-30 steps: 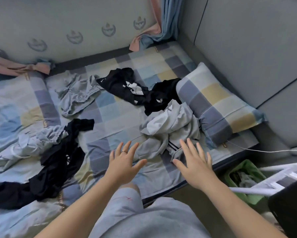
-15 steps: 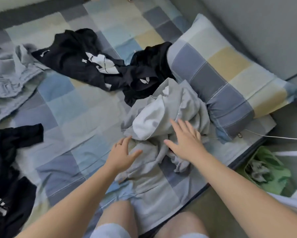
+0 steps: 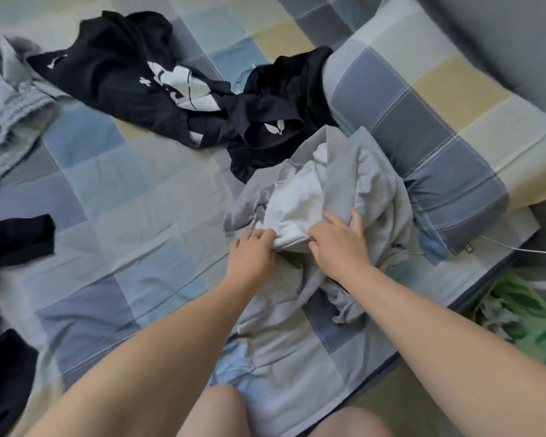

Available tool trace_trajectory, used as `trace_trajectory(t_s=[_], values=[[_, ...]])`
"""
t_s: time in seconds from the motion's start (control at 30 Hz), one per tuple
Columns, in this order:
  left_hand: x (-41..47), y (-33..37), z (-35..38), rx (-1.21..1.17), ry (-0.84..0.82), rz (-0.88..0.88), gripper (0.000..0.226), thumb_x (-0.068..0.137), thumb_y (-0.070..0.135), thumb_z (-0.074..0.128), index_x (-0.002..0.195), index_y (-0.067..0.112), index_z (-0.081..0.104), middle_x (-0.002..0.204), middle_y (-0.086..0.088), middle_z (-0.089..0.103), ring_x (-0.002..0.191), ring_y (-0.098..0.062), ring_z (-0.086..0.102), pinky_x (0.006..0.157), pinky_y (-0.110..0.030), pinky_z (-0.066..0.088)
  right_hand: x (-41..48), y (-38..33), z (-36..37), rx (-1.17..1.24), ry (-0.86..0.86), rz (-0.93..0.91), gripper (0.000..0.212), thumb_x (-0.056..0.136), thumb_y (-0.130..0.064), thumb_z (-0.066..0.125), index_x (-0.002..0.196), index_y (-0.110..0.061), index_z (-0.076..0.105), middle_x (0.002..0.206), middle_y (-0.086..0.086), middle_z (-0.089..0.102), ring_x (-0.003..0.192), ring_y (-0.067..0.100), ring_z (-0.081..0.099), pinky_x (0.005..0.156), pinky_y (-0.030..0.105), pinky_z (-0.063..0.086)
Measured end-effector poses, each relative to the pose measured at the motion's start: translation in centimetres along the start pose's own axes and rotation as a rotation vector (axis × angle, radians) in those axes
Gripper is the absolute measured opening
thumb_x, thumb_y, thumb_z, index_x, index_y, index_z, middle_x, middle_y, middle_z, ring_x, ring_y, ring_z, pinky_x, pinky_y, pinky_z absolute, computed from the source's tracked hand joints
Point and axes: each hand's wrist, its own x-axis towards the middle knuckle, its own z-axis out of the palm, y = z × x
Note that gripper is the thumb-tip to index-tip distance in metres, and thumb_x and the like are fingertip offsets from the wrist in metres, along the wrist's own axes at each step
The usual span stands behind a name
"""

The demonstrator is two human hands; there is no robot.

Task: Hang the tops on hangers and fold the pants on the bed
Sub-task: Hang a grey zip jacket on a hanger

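Left hand (image 3: 252, 257) pinched a pale inner fold of the crumpled light-grey jersey garment (image 3: 369, 181), fingers curled, knuckles up, a ring on one finger. Right hand (image 3: 337, 247) gripped the same fold just beside it, thumb tucked under the cloth, fingers laid over the top. Both forearms reached forward from the near edge of the bed, wrists close together, the person's knees just below them.

The garment lay heaped on the blue, grey and cream checked bed sheet (image 3: 133, 197), its far side against the checked pillow (image 3: 423, 115), a loose tail trailing toward the knees. Whether top or pants could not be told: too bunched.

Judged step: taking up one item to sort it. Nothing in view looked hung or folded, so the task seemed barely begun.

Next move would call for lifting the heap clear and shaking it open to find shoulders or waistband, then choosing hanger or fold. No hanger was in view.

The small black garment with a white leaf mark (image 3: 281, 99) touched the grey heap's far edge and might drag along. The black top with a large white print (image 3: 123, 70) lay further back, untouched
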Motion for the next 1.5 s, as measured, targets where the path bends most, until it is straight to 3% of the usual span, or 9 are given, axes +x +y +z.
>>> trace_trajectory(t_s=[0.13, 0.37, 0.5, 0.67, 0.77, 1.0, 1.2, 1.33, 1.5], values=[[-3.5, 1.9, -2.7, 0.013, -0.010, 0.051, 0.012, 0.096, 0.014, 0.044, 0.104, 0.019, 0.051, 0.096, -0.002, 0.060, 0.095, -0.029, 0.054, 0.081, -0.037, 0.033, -4.6, 0.1, -3.9, 0.209, 0.038, 0.001, 0.027, 0.099, -0.025, 0.048, 0.073, -0.028, 0.041, 0.078, -0.011, 0.049, 0.095, 0.021, 0.057, 0.114, 0.048, 0.021], [-14.5, 9.7, -10.8, -0.127, 0.061, 0.037, 0.003, 0.099, 0.013, 0.046, 0.102, 0.014, 0.045, 0.081, -0.012, 0.062, 0.075, -0.039, 0.055, 0.059, -0.046, 0.041, -17.6, -0.7, -15.7, 0.488, 0.160, -0.037, 0.042, 0.101, -0.022, 0.051, 0.065, -0.031, 0.032, 0.059, -0.013, 0.040, 0.069, 0.012, 0.042, 0.109, 0.039, 0.026], [-21.1, 14.8, -16.2, -0.271, 0.131, 0.003, 0.014, 0.101, 0.018, 0.043, 0.095, 0.029, 0.037, 0.078, -0.001, 0.055, 0.072, -0.030, 0.051, 0.058, -0.042, 0.039, -24.1, -2.1, -23.6, 0.600, 0.281, -0.113, 0.040, 0.100, -0.021, 0.056, 0.066, -0.029, 0.037, 0.054, -0.013, 0.037, 0.057, 0.006, 0.037, 0.079, 0.035, 0.033], [-27.7, 18.4, -22.4, -0.352, 0.181, 0.028, 0.006, 0.102, 0.016, 0.042, 0.104, 0.020, 0.046, 0.076, 0.002, 0.053, 0.072, -0.025, 0.050, 0.058, -0.035, 0.037, -29.7, -4.4, -31.1, 0.826, 0.267, -0.133, 0.042, 0.102, -0.018, 0.056, 0.065, -0.013, 0.039, 0.051, -0.007, 0.038, 0.051, 0.009, 0.037, 0.054, 0.021, 0.024], [-31.5, 19.4, -26.1, -0.403, 0.204, 0.112, 0.011, 0.104, 0.021, 0.042, 0.093, 0.024, 0.044, 0.069, 0.008, 0.049, 0.064, -0.007, 0.047, 0.055, -0.032, 0.032, -32.5, -6.4, -34.8, 0.879, 0.298, -0.162, 0.045, 0.104, -0.022, 0.054, 0.063, -0.018, 0.035, 0.051, -0.010, 0.037, 0.050, 0.007, 0.036, 0.053, 0.020, 0.025], [-39.5, 18.9, -33.6, -0.275, 0.381, 0.297, 0.039, 0.084, 0.067, 0.049, 0.079, 0.033, 0.032, 0.061, 0.013, 0.048, 0.062, -0.008, 0.049, 0.051, -0.021, 0.030, -37.2, -12.8, -41.0, 0.974, 0.411, -0.322, 0.039, 0.106, -0.026, 0.050, 0.070, -0.011, 0.046, 0.058, 0.000, 0.035, 0.055, 0.008, 0.034, 0.055, 0.028, 0.031], [-43.8, 15.3, -39.4, -0.281, 0.575, 0.329, 0.031, 0.090, 0.033, 0.070, 0.096, 0.046, 0.043, 0.077, 0.022, 0.057, 0.072, -0.005, 0.053, 0.058, -0.014, 0.034, -39.7, -19.5, -46.0, 1.015, 0.508, -0.538, 0.039, 0.105, -0.022, 0.049, 0.069, -0.010, 0.042, 0.062, -0.003, 0.032, 0.058, 0.009, 0.032, 0.056, 0.018, 0.030], [-45.9, 13.0, -42.4, -0.332, 0.612, 0.294, 0.030, 0.091, 0.022, 0.069, 0.110, 0.031, 0.047, 0.084, 0.015, 0.060, 0.075, -0.012, 0.054, 0.066, -0.034, 0.046, -40.5, -23.0, -49.3, 1.045, 0.529, -0.625, 0.039, 0.105, -0.018, 0.050, 0.068, -0.008, 0.042, 0.062, -0.004, 0.032, 0.057, 0.007, 0.031, 0.056, 0.014, 0.031], [-47.4, 10.7, -46.1, -0.340, 0.709, 0.235, 0.031, 0.096, 0.022, 0.064, 0.076, 0.032, 0.042, 0.061, 0.009, 0.046, 0.055, -0.010, 0.039, 0.057, -0.036, 0.035, -40.1, -25.5, -54.1, 1.244, 0.548, -0.669, 0.046, 0.099, -0.030, 0.057, 0.068, 0.003, 0.047, 0.065, 0.006, 0.036, 0.061, 0.019, 0.033, 0.054, 0.022, 0.030]])
